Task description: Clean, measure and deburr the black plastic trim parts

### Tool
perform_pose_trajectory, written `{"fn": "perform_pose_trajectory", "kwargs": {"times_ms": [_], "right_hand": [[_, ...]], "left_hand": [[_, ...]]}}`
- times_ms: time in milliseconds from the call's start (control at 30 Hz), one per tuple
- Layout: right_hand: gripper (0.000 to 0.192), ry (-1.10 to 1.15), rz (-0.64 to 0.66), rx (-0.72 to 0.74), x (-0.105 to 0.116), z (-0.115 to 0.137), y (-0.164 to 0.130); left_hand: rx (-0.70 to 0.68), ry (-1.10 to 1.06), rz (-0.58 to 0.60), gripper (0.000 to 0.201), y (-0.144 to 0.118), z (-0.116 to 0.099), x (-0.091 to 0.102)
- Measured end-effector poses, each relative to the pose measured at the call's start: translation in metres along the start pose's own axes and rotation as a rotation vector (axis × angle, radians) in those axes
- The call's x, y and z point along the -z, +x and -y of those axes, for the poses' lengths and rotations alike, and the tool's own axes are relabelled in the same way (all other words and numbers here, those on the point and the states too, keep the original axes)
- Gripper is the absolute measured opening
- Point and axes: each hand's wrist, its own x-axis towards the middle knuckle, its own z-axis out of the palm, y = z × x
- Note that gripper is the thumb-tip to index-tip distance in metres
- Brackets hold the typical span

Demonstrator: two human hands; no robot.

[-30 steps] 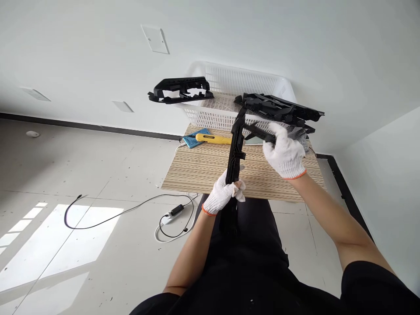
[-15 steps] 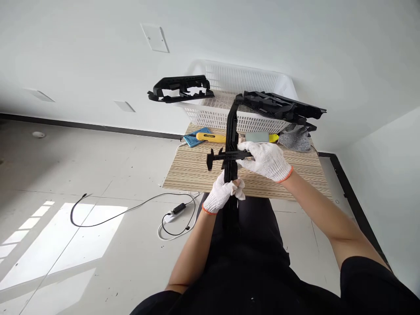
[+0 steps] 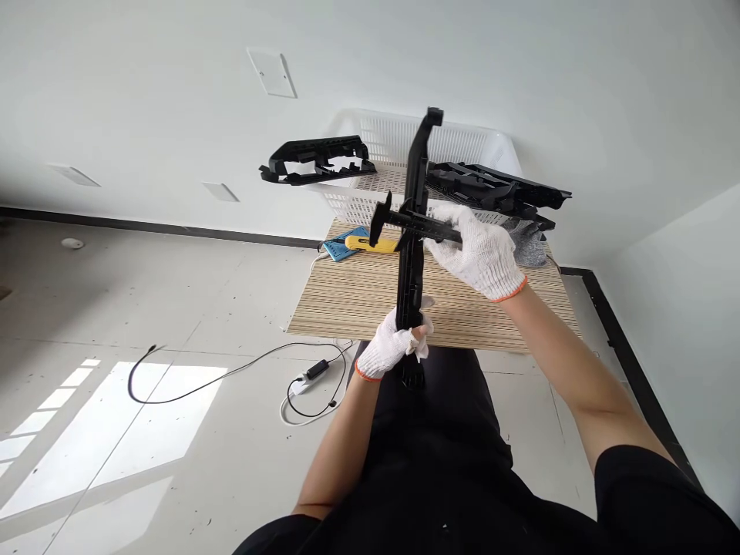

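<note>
1. Head view shows your left hand (image 3: 395, 345), in a white glove, closed around the lower end of a long black plastic bar (image 3: 412, 254), which stands nearly upright over the near edge of the surface (image 3: 358, 297).
2. Your right hand (image 3: 477, 250), also gloved, grips a shorter black crosspiece (image 3: 405, 220) that lies across the long bar about halfway up, touching it.
3. You have one white mesh basket (image 3: 456, 146) at the far edge of the surface. What lies inside it cannot be told from here.
4. Two black plastic frames rest on the basket's rim: one frame (image 3: 317, 158) overhanging the left side, one larger frame (image 3: 497, 194) across the right side, just behind your right hand.
5. On the surface behind the bar you can count one yellow-handled tool (image 3: 370, 243) lying on one blue pad (image 3: 341, 245), and one grey glove (image 3: 527, 245) at the right.
6. On the floor to your left lies one black cable (image 3: 190, 381) beside one white cord with a plug (image 3: 306, 374).
</note>
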Motion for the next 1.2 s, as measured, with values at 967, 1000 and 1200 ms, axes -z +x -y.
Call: {"fn": "perform_pose_trajectory", "kwargs": {"times_ms": [967,1000,1200], "right_hand": [[0.076,-0.545,0.383,0.086,0.009,-0.028,-0.004],[0.075,-0.540,0.380,0.070,0.008,-0.028,-0.004],[0.054,-0.529,0.299,0.024,0.003,-0.032,-0.008]], "left_hand": [[0.070,-0.107,-0.072,0.065,0.002,-0.010,-0.006],[0.065,-0.105,-0.066,0.066,0.002,-0.009,-0.006],[0.027,-0.113,-0.038,0.067,0.002,-0.005,-0.003]]}}
